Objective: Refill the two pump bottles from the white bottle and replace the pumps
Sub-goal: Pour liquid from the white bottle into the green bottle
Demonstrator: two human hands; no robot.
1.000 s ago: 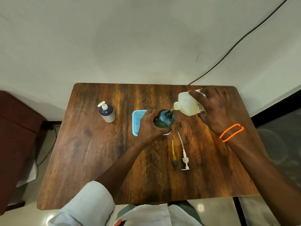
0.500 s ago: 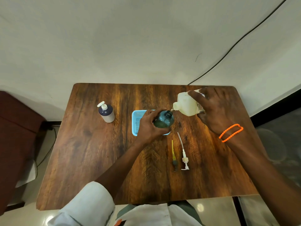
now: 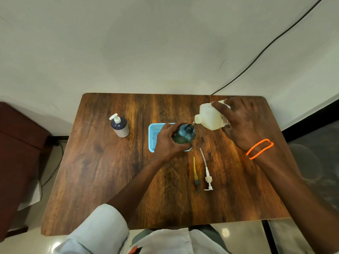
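Nearest me, two pumps are lying loose on the table (image 3: pixel 110 180) around 5 o'clock of the basket: a yellow-tubed pump (image 3: pixel 195 174) and a white pump (image 3: pixel 207 173), both light and bendy, so best picked up by the collar.

The left hand (image 3: pixel 167 142) is wrapping round the teal bottle (image 3: pixel 184 135), which is sitting at the blue basket (image 3: pixel 155 133) mid-table. It's probably slick plastic, so hold the belly.

At 2 o'clock the right hand (image 3: pixel 242 123) is gripping the tipped white bottle (image 3: pixel 209 116), spout at the teal neck. Squeezy sides, I'd guess.

Over at 9 o'clock a dark pump bottle (image 3: pixel 120 126) is standing with a pump fitted.
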